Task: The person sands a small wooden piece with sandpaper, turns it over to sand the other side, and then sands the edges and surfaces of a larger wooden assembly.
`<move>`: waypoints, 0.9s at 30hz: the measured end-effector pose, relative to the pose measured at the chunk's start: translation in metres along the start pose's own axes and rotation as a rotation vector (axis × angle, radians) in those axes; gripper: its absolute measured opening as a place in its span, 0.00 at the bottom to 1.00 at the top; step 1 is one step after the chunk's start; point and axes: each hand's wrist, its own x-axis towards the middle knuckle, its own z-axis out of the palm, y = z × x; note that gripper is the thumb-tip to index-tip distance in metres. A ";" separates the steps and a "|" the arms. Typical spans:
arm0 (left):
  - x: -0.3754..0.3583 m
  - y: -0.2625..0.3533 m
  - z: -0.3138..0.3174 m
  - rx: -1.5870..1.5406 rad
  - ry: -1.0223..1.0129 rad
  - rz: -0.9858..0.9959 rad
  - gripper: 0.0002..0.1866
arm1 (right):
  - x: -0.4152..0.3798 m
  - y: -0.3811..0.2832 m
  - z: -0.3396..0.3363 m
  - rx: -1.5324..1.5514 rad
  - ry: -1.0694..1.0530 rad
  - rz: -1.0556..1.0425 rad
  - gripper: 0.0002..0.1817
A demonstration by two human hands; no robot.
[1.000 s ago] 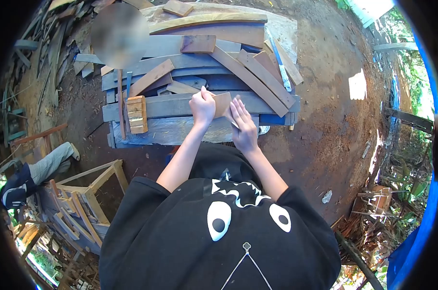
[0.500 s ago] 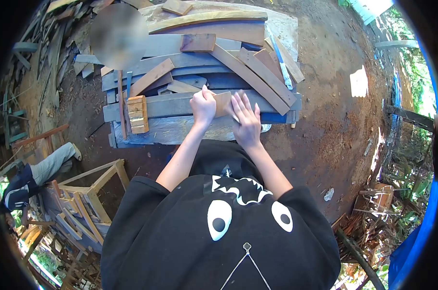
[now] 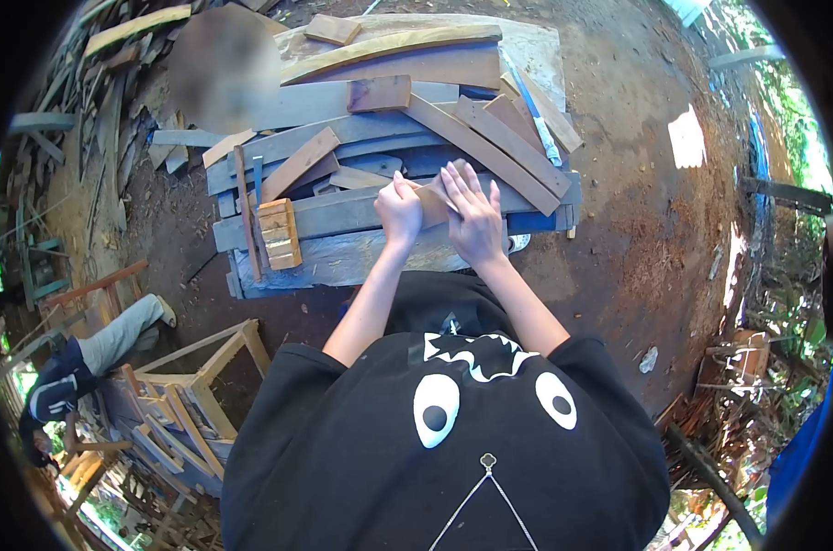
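My left hand (image 3: pixel 399 213) is closed around the left end of a small flat wooden piece (image 3: pixel 430 208) above the stacked boards. My right hand (image 3: pixel 474 213) lies over the right end of that piece, its fingers stretched and close together, pointing away from me; something thin shows under the fingers, too hidden to make out. Beneath both hands runs a long grey board (image 3: pixel 334 211). To the left, a bundle of short wooden blocks (image 3: pixel 279 234) rests at the near edge of the stack.
Brown planks (image 3: pixel 490 151) lie slanted on the stack, beside a blue-and-white long tool (image 3: pixel 536 115). At lower left are a wooden frame (image 3: pixel 219 367) and another person (image 3: pixel 63 386) bending. Scrap wood (image 3: pixel 95 110) is piled at upper left.
The view has shifted, so the stack and my body appear farther right. My right hand has moved slightly over the small piece. My left hand keeps its grip.
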 end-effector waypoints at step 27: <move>0.000 0.003 0.004 0.079 0.042 0.038 0.23 | -0.044 0.007 -0.005 0.045 0.020 -0.029 0.26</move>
